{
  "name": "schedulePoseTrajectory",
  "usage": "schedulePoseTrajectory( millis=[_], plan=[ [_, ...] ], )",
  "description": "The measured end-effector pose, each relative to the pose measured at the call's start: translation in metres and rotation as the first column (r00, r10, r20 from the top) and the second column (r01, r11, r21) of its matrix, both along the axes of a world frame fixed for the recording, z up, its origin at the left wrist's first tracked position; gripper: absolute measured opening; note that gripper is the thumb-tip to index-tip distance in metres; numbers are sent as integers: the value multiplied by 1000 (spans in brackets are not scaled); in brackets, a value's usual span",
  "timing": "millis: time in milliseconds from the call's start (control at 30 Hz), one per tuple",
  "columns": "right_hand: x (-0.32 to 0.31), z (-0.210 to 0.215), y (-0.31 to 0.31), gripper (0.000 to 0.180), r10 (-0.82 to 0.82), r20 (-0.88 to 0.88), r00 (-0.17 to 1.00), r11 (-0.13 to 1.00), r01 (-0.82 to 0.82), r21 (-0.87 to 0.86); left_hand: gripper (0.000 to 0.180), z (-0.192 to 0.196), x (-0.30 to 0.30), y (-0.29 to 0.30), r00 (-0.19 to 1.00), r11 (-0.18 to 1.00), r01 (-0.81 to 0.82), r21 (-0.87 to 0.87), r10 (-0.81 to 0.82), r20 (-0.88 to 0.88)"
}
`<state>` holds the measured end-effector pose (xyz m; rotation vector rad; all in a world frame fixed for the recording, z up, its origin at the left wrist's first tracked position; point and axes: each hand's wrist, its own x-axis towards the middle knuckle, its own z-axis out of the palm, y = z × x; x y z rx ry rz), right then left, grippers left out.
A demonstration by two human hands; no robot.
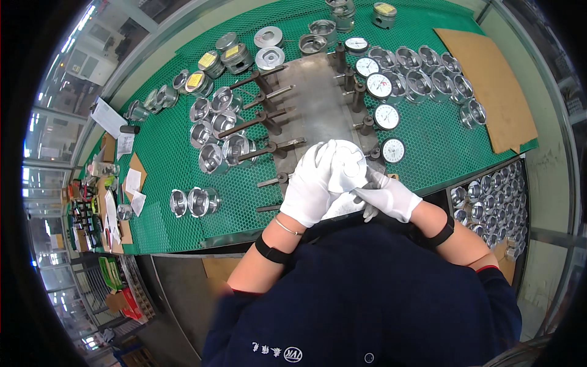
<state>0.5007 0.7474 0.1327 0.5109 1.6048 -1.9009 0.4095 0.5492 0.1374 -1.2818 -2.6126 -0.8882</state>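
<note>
A silvery piston [351,166] is held up just above the near end of the grey metal plate [321,101], its round face tilted toward me. My left hand [310,182], in a white glove, wraps round its left side with the fingers closed. Also gloved in white, my right hand [391,197] has its greyed fingers bent against the piston's lower right edge; the fingertips are partly hidden. Beyond the hands, a dial gauge [392,150] stands in a row of several along the plate's right side. Posts with dark rods [269,150] line its left side.
Several pistons stand on the green mat [165,147], in a left cluster [212,158] and a right group [419,84]. Some farther ones carry yellow labels [195,81]. A cardboard sheet [492,92] lies far right; a crate of pistons [489,205] sits below it.
</note>
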Motion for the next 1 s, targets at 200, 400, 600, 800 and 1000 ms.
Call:
schedulePoseTrajectory(
  millis=[200,400,600,800,1000],
  plan=[
    [2,-1,4,103,60,14,998,996,-59,-64,92,3,-3,-2,995,998,-19,-56,25,102],
    [2,-6,0,109,40,-21,999,996,-42,-81,91,-1,-5,-1,995,999,-38,-30,40,92],
    [-3,-1,-3,107,36,9,999,998,-36,-57,92,0,-8,2,992,999,-46,-1,46,120],
    [-4,-1,-4,107,34,18,999,999,-33,-39,98,2,-6,4,992,997,-71,44,66,106],
    [-3,-5,-5,108,30,11,999,1000,-30,8,99,1,-5,4,991,996,-80,36,76,106]
  ],
)
